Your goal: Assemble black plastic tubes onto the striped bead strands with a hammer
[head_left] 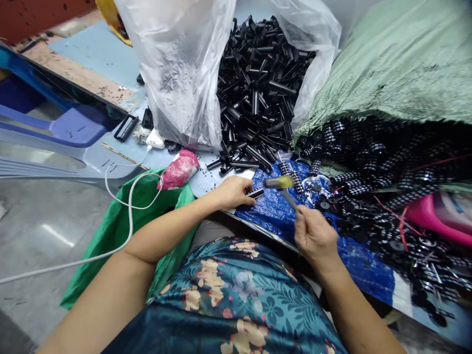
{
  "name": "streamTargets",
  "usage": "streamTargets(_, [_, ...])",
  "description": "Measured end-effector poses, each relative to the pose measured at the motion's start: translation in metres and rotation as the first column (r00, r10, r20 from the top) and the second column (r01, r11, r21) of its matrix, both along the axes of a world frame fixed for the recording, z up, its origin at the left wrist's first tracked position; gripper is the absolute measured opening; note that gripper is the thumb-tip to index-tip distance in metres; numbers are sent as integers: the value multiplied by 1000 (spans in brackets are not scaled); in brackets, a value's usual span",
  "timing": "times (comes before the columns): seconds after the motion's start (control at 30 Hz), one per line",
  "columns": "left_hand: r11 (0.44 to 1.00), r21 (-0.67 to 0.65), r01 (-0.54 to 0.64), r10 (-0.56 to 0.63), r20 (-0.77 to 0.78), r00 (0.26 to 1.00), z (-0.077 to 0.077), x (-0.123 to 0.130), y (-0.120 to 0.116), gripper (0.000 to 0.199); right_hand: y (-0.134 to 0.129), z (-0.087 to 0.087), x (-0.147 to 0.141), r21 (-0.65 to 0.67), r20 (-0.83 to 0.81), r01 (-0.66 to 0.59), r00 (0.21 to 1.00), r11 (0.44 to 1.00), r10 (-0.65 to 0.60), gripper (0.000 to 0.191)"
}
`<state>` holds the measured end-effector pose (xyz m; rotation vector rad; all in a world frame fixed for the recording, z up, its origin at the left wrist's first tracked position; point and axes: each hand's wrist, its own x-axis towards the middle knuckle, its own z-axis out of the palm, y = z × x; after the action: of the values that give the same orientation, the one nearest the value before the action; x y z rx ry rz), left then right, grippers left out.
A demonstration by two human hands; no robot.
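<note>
My left hand (235,192) is closed around a short black plastic piece (255,193) at the table's front edge. In my right hand (315,233) is the handle of a small hammer (279,182), whose head is dark at one end and yellow at the other. The hammer head hangs just to the right of the black piece, apart from it. Under both lies a blue plastic sheet (271,211). Beyond my left hand, a heap of black plastic parts (258,93) spills from a clear plastic bag (184,73).
At right, a green woven sack (398,64) holds black-and-white patterned rollers (368,184), with more spread along the table and a pink container (433,216). At left are a pink bundle (180,169), a green bag (110,236), a white cable (131,216) and a bluish plastic chair (77,130).
</note>
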<state>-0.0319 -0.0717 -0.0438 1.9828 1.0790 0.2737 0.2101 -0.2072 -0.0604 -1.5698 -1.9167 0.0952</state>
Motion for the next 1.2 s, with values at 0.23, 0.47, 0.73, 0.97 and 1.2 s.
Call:
streamTargets(0.23, [997, -35, 71, -75, -110, 991, 6, 4, 18, 31, -2, 8, -11, 80, -20, -146, 989, 986, 148, 28])
streamTargets(0.47, [987, 37, 159, -145, -251, 957, 9, 17, 21, 26, -5, 0, -30, -79, 248, -306, 916, 949, 316, 17])
streamTargets(0.73, [954, -64, 293, -284, -507, 814, 87, -116, 8, 26, -11, -6, 16, 85, 94, -121, 989, 989, 113, 15])
streamTargets(0.97, [790, 566, 234, 78, -472, 878, 46, -36, 21, 26, 7, -9, 1, -22, 202, -36, 978, 999, 40, 18])
streamTargets(1.2, [619, 772, 141, 155, -296, 943, 0, 0, 63, 20, -6, 3, 67, -8, -42, 168, 985, 986, -169, 19])
